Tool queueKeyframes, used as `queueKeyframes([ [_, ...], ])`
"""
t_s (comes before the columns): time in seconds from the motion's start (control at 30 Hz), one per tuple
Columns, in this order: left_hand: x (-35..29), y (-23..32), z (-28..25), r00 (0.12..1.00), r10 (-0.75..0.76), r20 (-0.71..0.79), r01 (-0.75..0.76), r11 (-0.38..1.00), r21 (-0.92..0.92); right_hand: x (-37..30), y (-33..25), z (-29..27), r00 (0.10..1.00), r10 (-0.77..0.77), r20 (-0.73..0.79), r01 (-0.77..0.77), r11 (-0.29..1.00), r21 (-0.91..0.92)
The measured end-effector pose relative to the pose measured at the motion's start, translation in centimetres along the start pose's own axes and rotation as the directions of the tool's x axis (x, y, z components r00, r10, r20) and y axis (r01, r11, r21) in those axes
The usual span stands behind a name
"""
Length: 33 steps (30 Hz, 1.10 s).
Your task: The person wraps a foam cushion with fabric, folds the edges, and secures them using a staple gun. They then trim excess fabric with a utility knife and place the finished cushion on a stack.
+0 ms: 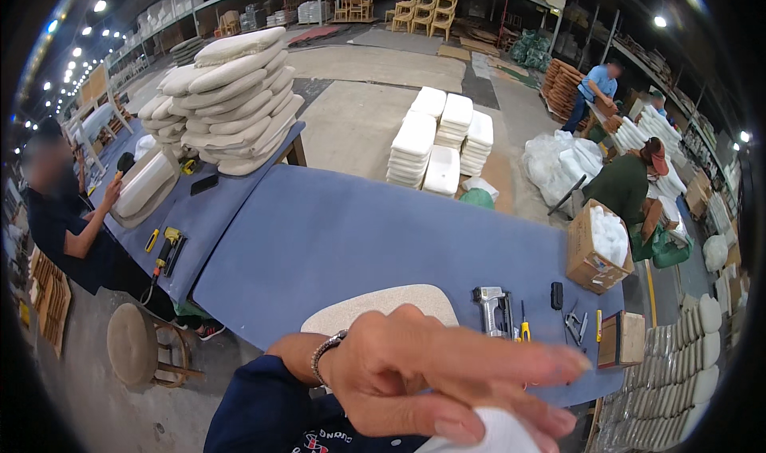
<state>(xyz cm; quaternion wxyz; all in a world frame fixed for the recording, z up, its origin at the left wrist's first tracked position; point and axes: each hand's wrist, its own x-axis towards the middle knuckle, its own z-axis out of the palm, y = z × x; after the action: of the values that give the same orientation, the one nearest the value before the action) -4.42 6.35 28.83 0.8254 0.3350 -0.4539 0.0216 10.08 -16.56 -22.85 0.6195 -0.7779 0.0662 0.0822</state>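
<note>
My left hand, with a bracelet on its wrist, reaches across the lower middle from a dark blue sleeve. Its forefinger stretches right, while the thumb and lower fingers close round a white cloth-like piece. Most of that piece lies below the picture's edge, so its exact kind cannot be made out. Behind the hand, a beige padded seat cushion lies on the blue-covered table, partly hidden by the hand. My right hand does not show.
On the table's right are a staple gun, a yellow-handled screwdriver, pliers and a carton of white padding. Stacked cushions stand at the left, near a co-worker. A round stool stands below.
</note>
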Motion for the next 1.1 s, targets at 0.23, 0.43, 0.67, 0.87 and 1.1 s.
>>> queueKeyframes([
  [0.23, -0.3, -1.3, 0.0, 0.993, 0.113, 0.024, -0.115, 0.988, 0.103, 0.0, -0.6, 0.0, 0.999, -0.027, -0.016, 0.026, 0.998, -0.065],
  [0.43, 0.9, -2.0, -1.7, 0.965, 0.161, 0.209, -0.183, 0.979, 0.090, -0.7, -2.4, 0.6, 0.998, 0.056, 0.009, -0.056, 0.998, 0.006],
  [0.67, 0.5, -1.0, -0.7, 0.992, -0.130, -0.002, 0.129, 0.990, -0.064, 0.0, 0.4, -0.2, 0.999, -0.001, -0.052, 0.002, 1.000, 0.026],
  [0.87, 0.6, -1.5, -0.2, 0.995, 0.078, 0.061, -0.076, 0.996, -0.037, -0.1, -0.9, 1.1, 0.999, 0.037, 0.014, -0.037, 0.999, 0.001],
  [1.1, 1.4, -2.5, -1.9, 0.963, 0.176, 0.206, -0.186, 0.982, 0.032, 0.9, 3.4, 0.1, 1.000, 0.025, 0.004, -0.025, 0.986, 0.162],
])
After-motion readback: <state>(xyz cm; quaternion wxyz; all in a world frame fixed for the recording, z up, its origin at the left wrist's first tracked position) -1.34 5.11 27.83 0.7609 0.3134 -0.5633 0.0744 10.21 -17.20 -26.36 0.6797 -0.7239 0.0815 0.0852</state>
